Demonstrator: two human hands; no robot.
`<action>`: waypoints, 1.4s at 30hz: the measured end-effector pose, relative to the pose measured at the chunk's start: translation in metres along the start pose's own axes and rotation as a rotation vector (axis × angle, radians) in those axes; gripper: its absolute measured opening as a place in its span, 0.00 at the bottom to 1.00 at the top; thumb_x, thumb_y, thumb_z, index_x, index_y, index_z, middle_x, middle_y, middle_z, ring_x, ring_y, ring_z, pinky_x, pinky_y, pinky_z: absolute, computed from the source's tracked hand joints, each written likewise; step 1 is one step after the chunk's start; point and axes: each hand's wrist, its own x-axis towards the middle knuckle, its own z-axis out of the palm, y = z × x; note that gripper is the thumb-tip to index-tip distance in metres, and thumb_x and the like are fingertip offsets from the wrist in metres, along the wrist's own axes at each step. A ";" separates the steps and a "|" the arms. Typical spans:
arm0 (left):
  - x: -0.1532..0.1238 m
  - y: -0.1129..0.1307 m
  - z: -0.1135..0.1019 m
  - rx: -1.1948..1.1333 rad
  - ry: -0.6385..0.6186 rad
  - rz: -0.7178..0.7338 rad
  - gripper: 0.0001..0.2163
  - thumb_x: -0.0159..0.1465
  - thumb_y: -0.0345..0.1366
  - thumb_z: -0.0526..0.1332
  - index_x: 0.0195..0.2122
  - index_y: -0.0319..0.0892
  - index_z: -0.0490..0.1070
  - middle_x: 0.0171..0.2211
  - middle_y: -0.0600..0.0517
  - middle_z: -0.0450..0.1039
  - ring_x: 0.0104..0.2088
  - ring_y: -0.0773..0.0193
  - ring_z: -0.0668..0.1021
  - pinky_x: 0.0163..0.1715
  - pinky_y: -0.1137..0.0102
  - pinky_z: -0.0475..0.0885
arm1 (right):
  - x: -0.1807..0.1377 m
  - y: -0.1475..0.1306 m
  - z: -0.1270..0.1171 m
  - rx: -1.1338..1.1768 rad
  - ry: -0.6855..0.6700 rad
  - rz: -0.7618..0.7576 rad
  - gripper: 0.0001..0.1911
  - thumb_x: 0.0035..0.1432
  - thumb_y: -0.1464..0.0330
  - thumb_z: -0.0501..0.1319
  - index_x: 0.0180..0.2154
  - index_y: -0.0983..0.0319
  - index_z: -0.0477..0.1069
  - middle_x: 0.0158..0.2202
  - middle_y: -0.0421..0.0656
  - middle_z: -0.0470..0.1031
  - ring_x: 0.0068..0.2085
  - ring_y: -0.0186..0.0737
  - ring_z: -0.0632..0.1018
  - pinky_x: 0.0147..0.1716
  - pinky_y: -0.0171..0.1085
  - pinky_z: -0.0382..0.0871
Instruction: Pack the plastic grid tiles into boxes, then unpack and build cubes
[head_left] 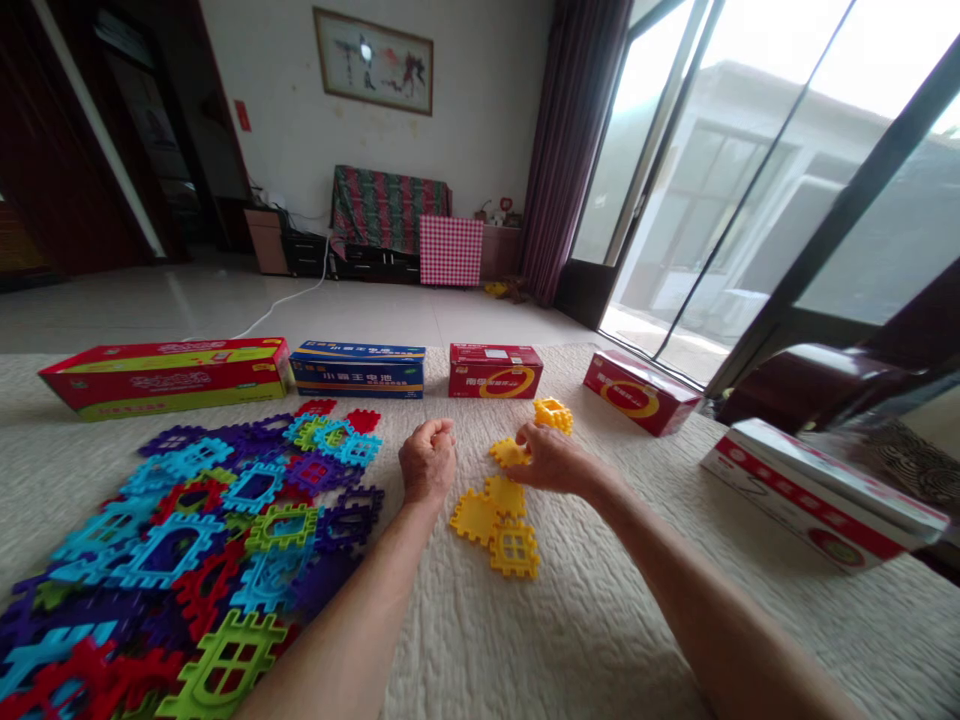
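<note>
My right hand (553, 460) reaches over the pale quilted cover, its thumb and fingers pinched at the edge of a yellow interlocking building panel (507, 453). Just nearer to me lie more yellow panels: two solid ones, a square panel (505, 495) and a wider panel (474, 516), and a window panel (514, 548) with a grid. Behind my right hand sits a small stack of yellow pieces (553, 413), partly covered by the hand. My left hand (429, 462) rests on the cover as a loose fist, left of the yellow panels, with nothing showing in it.
A large heap of purple, blue, red and green panels (180, 548) spreads at the left. Along the far edge stand a red-green box (172, 378), a blue box (360, 370) and two red boxes (495, 372). A white-red box (821, 495) stands at the right.
</note>
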 end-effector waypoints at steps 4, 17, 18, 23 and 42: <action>0.000 0.001 0.000 0.012 -0.002 -0.009 0.14 0.54 0.30 0.52 0.35 0.39 0.77 0.31 0.49 0.80 0.31 0.62 0.81 0.34 0.71 0.72 | 0.000 -0.005 -0.001 -0.025 0.005 -0.006 0.16 0.50 0.64 0.64 0.40 0.65 0.73 0.41 0.51 0.75 0.40 0.44 0.75 0.36 0.36 0.64; 0.000 -0.001 0.000 0.014 -0.019 0.004 0.14 0.55 0.32 0.52 0.35 0.38 0.76 0.32 0.48 0.80 0.31 0.61 0.81 0.35 0.69 0.72 | 0.010 0.009 -0.015 0.139 0.332 0.086 0.15 0.48 0.66 0.63 0.39 0.63 0.76 0.36 0.48 0.74 0.35 0.42 0.75 0.35 0.37 0.66; 0.000 -0.001 0.000 0.014 -0.020 0.004 0.14 0.55 0.32 0.52 0.35 0.39 0.76 0.32 0.48 0.80 0.32 0.61 0.81 0.35 0.69 0.72 | 0.014 0.016 -0.017 0.162 0.420 0.111 0.15 0.48 0.66 0.63 0.40 0.63 0.76 0.38 0.49 0.74 0.36 0.42 0.75 0.37 0.38 0.67; 0.000 -0.002 0.001 0.012 -0.018 0.012 0.14 0.54 0.33 0.52 0.35 0.39 0.76 0.32 0.48 0.80 0.31 0.60 0.81 0.33 0.69 0.72 | 0.031 0.051 -0.008 0.233 0.654 0.241 0.17 0.50 0.63 0.62 0.42 0.63 0.75 0.42 0.50 0.72 0.40 0.45 0.75 0.42 0.42 0.68; 0.000 -0.004 0.001 0.026 -0.021 0.025 0.14 0.55 0.32 0.52 0.35 0.40 0.76 0.35 0.49 0.81 0.31 0.62 0.81 0.35 0.70 0.72 | 0.037 0.068 0.013 0.222 0.542 0.329 0.30 0.50 0.56 0.62 0.52 0.62 0.68 0.48 0.52 0.69 0.47 0.51 0.74 0.46 0.44 0.67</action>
